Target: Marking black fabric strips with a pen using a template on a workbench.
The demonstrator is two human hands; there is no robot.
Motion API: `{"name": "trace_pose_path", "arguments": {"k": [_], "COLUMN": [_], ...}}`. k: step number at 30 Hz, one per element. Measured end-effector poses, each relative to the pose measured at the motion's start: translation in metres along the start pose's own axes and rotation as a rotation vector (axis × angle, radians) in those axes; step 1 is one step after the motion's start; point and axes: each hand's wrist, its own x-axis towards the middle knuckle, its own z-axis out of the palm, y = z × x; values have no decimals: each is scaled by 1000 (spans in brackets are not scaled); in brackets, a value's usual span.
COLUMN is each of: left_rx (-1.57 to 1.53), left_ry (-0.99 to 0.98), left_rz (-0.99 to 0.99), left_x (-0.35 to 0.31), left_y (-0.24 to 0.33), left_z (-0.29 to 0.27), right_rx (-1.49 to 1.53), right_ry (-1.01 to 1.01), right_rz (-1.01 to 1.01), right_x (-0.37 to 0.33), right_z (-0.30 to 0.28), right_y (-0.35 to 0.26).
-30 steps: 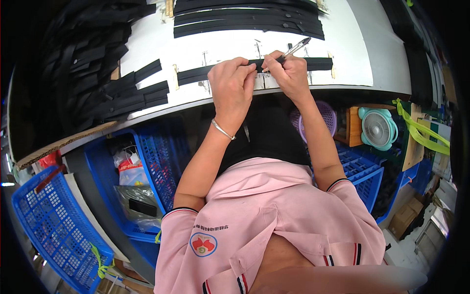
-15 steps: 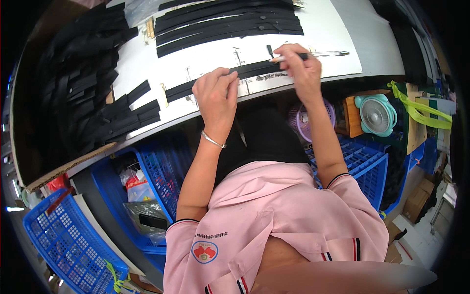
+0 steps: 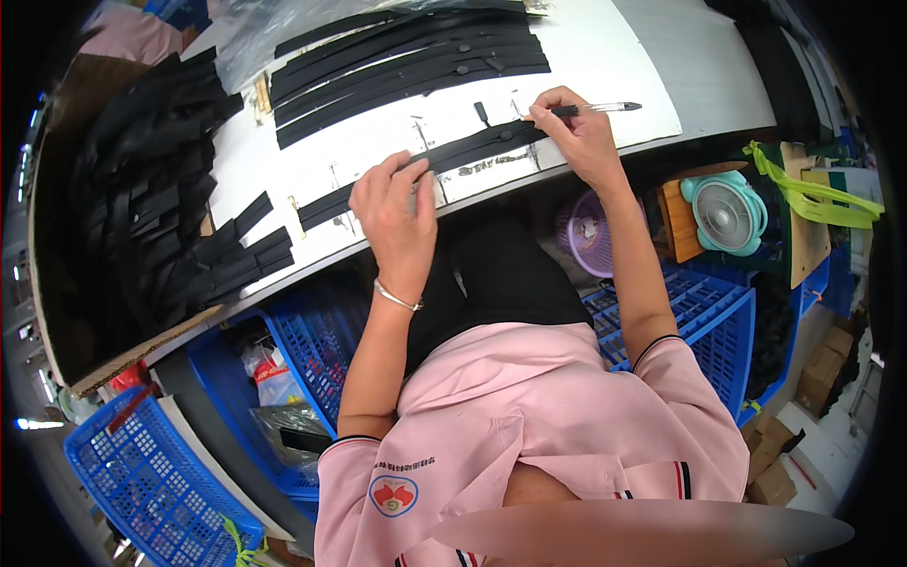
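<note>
A long black strip [image 3: 468, 147] lies along the near edge of a white board [image 3: 624, 80] with hand-drawn marks. My left hand [image 3: 395, 222], a silver bangle at its wrist, rests over the strip's middle; its fingers are bent and apart, fingertips at the strip. At the strip's right end is my right hand [image 3: 588, 142], closed around a pen [image 3: 605, 108] with a black grip and clear tip end pointing right. Whether these fingers also pinch the strip is hidden. A small round black piece [image 3: 505, 135] sits on the strip, and a short black tab [image 3: 482, 114] lies beyond it.
Several black strips [image 3: 406, 71] lie in rows at the far side. A heap of strips [image 3: 142, 189] fills a cardboard box on the left. Below the table are blue crates [image 3: 312, 350], a purple basket [image 3: 593, 236] and a turquoise fan [image 3: 726, 215].
The view has shifted a little. My right hand has slid right along the strip, pen still in it, uncovering the round black piece. My left hand stays over the strip, fingers slightly more spread.
</note>
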Motion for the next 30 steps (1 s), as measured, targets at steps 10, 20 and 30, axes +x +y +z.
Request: {"name": "trace_pose_path", "arguments": {"k": [10, 20, 30], "left_rx": [-212, -162, -139], "left_ry": [-90, -56, -42], "left_rz": [173, 158, 164], "left_x": [33, 34, 32], "left_y": [43, 44, 46], "left_z": [66, 72, 74], "right_rx": [77, -103, -231], "right_ry": [60, 3, 84], "right_rz": [53, 19, -150], "right_x": [1, -1, 0], "right_z": [1, 3, 10], "right_y": [2, -2, 4]}}
